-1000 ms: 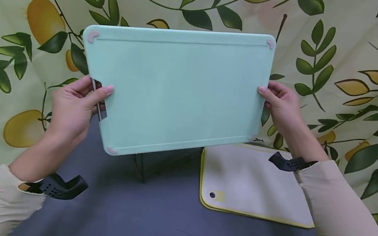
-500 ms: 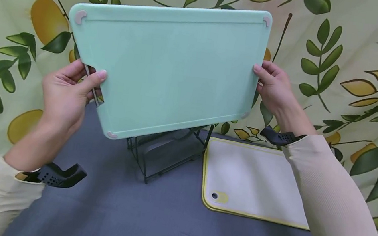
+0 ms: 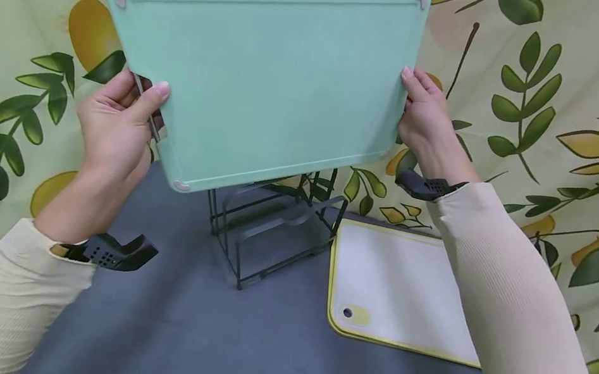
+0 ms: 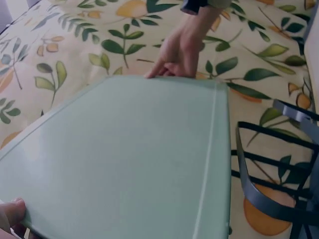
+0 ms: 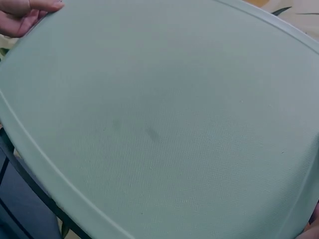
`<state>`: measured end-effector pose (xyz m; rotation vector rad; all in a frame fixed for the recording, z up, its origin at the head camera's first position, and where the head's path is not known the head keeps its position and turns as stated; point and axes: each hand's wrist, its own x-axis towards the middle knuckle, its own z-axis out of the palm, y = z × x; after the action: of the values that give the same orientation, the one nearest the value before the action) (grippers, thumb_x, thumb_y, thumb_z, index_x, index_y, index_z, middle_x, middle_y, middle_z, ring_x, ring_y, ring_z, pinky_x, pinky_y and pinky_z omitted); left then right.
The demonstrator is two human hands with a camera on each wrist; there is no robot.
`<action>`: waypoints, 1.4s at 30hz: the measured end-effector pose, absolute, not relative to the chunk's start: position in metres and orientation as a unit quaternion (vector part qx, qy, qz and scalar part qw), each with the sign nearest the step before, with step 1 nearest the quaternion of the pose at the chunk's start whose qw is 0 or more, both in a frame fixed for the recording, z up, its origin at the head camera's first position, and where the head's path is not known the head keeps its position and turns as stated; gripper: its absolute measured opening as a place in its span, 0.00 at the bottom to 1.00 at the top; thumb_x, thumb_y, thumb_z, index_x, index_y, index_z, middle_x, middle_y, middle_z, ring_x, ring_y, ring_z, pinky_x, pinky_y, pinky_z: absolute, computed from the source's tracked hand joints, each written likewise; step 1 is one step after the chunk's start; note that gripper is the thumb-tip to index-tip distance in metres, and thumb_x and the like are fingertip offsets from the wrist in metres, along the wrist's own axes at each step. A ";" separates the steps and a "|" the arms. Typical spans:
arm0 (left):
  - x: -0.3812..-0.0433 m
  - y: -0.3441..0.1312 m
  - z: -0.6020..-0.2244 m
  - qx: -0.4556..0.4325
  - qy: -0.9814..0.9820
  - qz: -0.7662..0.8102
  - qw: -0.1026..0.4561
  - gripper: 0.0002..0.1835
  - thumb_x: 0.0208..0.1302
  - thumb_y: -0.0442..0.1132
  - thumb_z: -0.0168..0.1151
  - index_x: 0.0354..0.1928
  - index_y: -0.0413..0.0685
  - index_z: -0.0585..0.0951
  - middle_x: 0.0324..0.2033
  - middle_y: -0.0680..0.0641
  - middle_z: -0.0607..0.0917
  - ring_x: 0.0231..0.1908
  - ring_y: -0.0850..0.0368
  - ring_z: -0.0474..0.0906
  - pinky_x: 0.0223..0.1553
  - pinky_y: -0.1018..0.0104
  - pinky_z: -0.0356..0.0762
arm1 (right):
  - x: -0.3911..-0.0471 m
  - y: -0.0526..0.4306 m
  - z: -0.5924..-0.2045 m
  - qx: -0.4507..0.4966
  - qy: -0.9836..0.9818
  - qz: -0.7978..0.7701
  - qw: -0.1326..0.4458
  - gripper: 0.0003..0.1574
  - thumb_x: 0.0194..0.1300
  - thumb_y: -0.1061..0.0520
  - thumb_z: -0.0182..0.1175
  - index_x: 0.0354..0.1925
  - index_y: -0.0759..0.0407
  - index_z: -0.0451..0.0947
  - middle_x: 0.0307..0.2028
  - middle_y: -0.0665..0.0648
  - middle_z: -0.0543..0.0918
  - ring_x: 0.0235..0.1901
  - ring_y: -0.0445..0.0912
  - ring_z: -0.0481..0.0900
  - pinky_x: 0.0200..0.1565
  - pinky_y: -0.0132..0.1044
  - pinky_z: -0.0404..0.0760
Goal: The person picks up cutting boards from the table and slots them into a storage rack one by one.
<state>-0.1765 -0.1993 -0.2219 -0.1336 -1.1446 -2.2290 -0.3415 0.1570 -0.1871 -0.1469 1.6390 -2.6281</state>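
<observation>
A mint-green cutting board [image 3: 269,74] with pinkish corner pads is held up in the air, tilted so its right end sits higher in the head view. My left hand [image 3: 122,117] grips its left short edge at the handle slot, thumb on the face toward me. On the opposite short edge, my right hand [image 3: 430,116] pinches the board, thumb in front and fingers behind. Below the board's lower edge stands a dark wire rack [image 3: 275,235] with upright dividers; its upper back part is partly hidden by the board.
White cutting boards with yellow rims [image 3: 405,291] lie stacked right of the rack, partly covered by my right sleeve. A grey-blue cloth [image 3: 254,347] covers the table. Behind hangs a leaf-patterned curtain [image 3: 592,68].
Both hands have raised the green board, which stays in their grip. The wire rack, mostly hidden behind it before, now shows below its lower edge.
</observation>
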 end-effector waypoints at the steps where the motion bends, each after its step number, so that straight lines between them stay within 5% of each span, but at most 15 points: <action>1: -0.178 -0.198 -0.221 -0.049 -0.430 -0.845 0.312 0.22 0.53 0.22 0.73 0.53 0.35 0.85 0.32 0.44 0.88 0.34 0.56 0.83 0.37 0.69 0.83 | -0.343 0.157 -0.186 -0.048 0.525 -0.850 0.018 0.17 0.72 0.54 0.60 0.57 0.53 0.79 0.54 0.51 0.78 0.55 0.45 0.73 0.68 0.41 0.62; 7: -0.185 -0.198 -0.220 -0.018 -0.407 -0.851 0.331 0.18 0.54 0.22 0.72 0.49 0.35 0.86 0.28 0.45 0.85 0.32 0.56 0.80 0.36 0.71 0.80 | -0.351 0.149 -0.186 -0.054 0.522 -0.851 0.017 0.13 0.72 0.55 0.61 0.52 0.53 0.80 0.51 0.50 0.80 0.55 0.45 0.74 0.67 0.43 0.61; 15: -0.194 -0.197 -0.218 -0.019 -0.409 -0.840 0.357 0.15 0.54 0.22 0.72 0.46 0.34 0.86 0.28 0.45 0.82 0.35 0.56 0.79 0.40 0.71 0.81 | -0.367 0.140 -0.186 -0.024 0.501 -0.864 0.027 0.19 0.71 0.53 0.62 0.58 0.47 0.82 0.57 0.48 0.80 0.60 0.45 0.74 0.71 0.44 0.62; 29: -0.202 -0.197 -0.217 -0.039 -0.433 -0.802 0.409 0.07 0.55 0.22 0.72 0.36 0.32 0.85 0.22 0.46 0.74 0.29 0.56 0.72 0.29 0.70 0.67 | -0.385 0.132 -0.190 -0.036 0.457 -0.888 0.013 0.20 0.70 0.57 0.63 0.60 0.51 0.82 0.59 0.50 0.81 0.60 0.46 0.77 0.71 0.41 0.66; 42: -0.213 -0.184 -0.224 -0.039 -0.429 -0.793 0.430 0.07 0.55 0.20 0.70 0.36 0.33 0.86 0.22 0.47 0.78 0.28 0.57 0.74 0.36 0.69 0.78 | -0.389 0.148 -0.193 -0.036 0.451 -0.892 0.025 0.18 0.71 0.56 0.62 0.58 0.51 0.84 0.57 0.51 0.83 0.60 0.46 0.77 0.71 0.41 0.66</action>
<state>-0.2134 -0.1840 -0.2244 -0.0969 -1.0709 -1.9799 -0.3893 0.1484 -0.1929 -0.1129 1.3936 -2.7583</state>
